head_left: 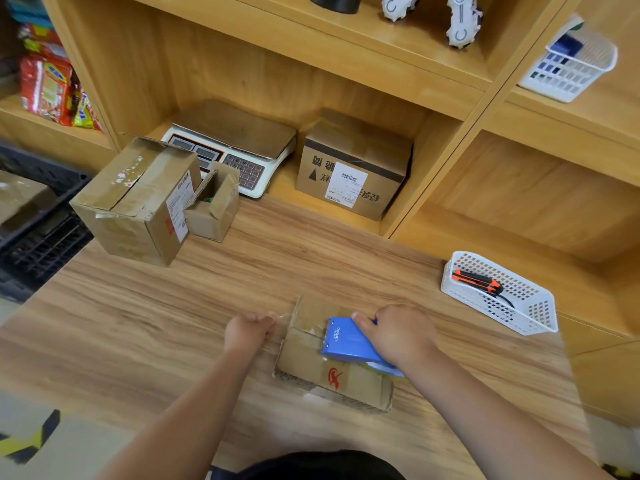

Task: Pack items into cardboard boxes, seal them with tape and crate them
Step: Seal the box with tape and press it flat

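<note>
A small cardboard box [325, 372] with a red logo lies on the wooden table [173, 323] in front of me. My right hand [398, 332] grips a blue tape dispenser [349, 341] that sits on top of the box. Just left of the box, my left hand [247, 329] is curled and pinches the end of a clear tape strip [282, 317] that runs toward the box's left edge.
A large worn box [138, 199] and a small open box [213, 206] stand at the back left. On the shelf behind are a scale [232, 147] and a labelled box [353, 168]. A white basket [498, 292] holds an orange knife [478, 282]. Black crate [38, 216] at left.
</note>
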The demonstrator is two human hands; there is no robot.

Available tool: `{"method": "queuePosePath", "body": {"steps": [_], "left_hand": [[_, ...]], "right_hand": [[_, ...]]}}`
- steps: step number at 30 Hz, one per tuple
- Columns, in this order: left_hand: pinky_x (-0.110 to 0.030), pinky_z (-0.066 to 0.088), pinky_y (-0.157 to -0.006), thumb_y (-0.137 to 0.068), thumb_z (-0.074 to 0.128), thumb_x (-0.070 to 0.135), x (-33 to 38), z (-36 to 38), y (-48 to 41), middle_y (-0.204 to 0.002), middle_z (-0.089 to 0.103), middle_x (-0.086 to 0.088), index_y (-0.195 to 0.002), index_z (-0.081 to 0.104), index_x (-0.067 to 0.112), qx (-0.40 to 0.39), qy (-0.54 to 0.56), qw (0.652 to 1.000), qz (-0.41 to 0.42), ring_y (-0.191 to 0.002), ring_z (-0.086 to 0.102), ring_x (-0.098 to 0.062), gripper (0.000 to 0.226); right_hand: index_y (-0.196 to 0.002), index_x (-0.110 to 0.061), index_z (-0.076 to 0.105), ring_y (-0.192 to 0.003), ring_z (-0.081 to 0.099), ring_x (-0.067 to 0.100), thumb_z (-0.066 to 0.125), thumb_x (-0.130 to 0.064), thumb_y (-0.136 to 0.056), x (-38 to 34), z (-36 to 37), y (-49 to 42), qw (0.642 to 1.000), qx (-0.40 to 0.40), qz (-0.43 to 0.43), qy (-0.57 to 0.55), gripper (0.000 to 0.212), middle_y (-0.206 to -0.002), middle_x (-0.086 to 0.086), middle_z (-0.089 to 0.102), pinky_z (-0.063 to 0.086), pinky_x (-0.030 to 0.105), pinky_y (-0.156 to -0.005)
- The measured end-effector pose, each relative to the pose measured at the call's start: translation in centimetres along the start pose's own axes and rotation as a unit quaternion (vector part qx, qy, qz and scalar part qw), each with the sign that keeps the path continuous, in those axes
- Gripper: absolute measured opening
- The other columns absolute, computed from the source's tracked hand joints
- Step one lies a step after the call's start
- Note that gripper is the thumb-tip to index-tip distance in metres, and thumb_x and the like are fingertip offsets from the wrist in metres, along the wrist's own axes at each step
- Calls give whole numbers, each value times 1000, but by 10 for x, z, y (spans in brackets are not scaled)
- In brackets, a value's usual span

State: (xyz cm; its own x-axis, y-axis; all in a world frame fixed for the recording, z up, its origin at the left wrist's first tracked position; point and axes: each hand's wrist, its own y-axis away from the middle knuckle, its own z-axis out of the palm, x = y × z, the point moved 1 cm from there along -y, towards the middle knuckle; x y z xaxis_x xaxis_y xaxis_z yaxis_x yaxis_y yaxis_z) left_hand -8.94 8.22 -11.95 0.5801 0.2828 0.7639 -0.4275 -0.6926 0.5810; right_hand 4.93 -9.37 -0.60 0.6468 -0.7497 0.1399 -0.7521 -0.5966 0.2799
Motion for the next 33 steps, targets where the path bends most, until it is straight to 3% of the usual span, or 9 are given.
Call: {"method": "queuePosePath", "body": {"steps": [4, 11, 17, 20, 22, 24, 27, 30, 33], "left_hand": [[-25, 38, -56, -89, 63, 20, -6, 11, 3, -60, 61, -3, -59, 61, 14, 21, -30, 999, 24, -59, 54, -17, 30], [-26, 34, -58, -93, 55, 23, -8, 24, 10, -60, 60, -1, -65, 62, 17, 12, -70, 995, 72, -71, 58, -22, 30], [-36, 46, -68, -94, 42, 16, -2, 20, 8, -94, 66, -16, -96, 59, 13, -35, -256, 956, 139, -81, 58, -29, 17], [-34, 42, -73, -92, 40, 4, -5, 17, 7, -123, 53, -18, -137, 35, 13, -38, -372, 920, 117, -103, 57, -32, 46], [-35, 42, -81, -94, 39, 6, -5, 14, 7, -130, 51, -17, -141, 33, 11, -17, -339, 932, 129, -112, 54, -32, 48], [-32, 40, -92, -100, 37, 19, -1, 12, 12, -132, 55, -15, -139, 43, 12, -1, -209, 966, 152, -119, 51, -30, 40], [-30, 31, -105, -99, 31, 51, 12, 23, 25, -142, 44, -1, -143, 40, 21, -113, 3, 992, 53, -133, 40, -24, 54], [-41, 23, -116, -81, 27, 81, 14, 28, 31, -150, 31, 7, -148, 27, 32, -240, -41, 970, 23, -138, 31, -18, 83], [-38, 12, -118, -84, 58, 58, 29, 17, 24, -158, 6, 7, -152, 1, 26, -259, -133, 945, 148, -145, 10, -15, 94]], "right_hand": [[-71, -18, 58, -73, 49, 20, 24, -62, -94, 0, 0, 0, 1000, 2, 0, 1, 61, -67, -2, 48, 32, 29, -64], [-65, -17, 56, -71, 50, 20, 27, -63, -93, 0, 4, 0, 1000, 16, 11, -16, 62, -62, -3, 47, 30, 29, -58], [-64, -16, 57, -70, 53, 21, 28, -64, -93, 0, 3, 1, 999, 9, 16, -35, 63, -63, -1, 51, 30, 29, -56], [-66, -16, 57, -74, 55, 22, 28, -64, -93, 1, 2, 2, 999, 7, 18, -37, 62, -65, -1, 51, 31, 29, -59], [-70, -15, 60, -76, 54, 22, 28, -63, -93, 1, 0, 3, 999, 7, 20, -36, 61, -68, -1, 50, 32, 28, -61], [-73, -15, 62, -74, 51, 22, 29, -63, -93, 0, 0, 3, 999, 7, 20, -35, 62, -68, -1, 50, 31, 28, -61], [-75, -14, 65, -74, 51, 22, 29, -64, -93, 1, 1, 3, 999, 6, 27, -43, 63, -72, 0, 54, 33, 28, -61], [-73, -15, 64, -72, 52, 22, 29, -65, -92, 3, 1, 3, 998, 3, 32, -49, 63, -70, 0, 54, 35, 28, -59], [-75, -15, 66, -72, 52, 21, 29, -64, -92, 4, 2, 3, 999, 3, 32, -44, 64, -68, -1, 52, 35, 27, -59]]}}
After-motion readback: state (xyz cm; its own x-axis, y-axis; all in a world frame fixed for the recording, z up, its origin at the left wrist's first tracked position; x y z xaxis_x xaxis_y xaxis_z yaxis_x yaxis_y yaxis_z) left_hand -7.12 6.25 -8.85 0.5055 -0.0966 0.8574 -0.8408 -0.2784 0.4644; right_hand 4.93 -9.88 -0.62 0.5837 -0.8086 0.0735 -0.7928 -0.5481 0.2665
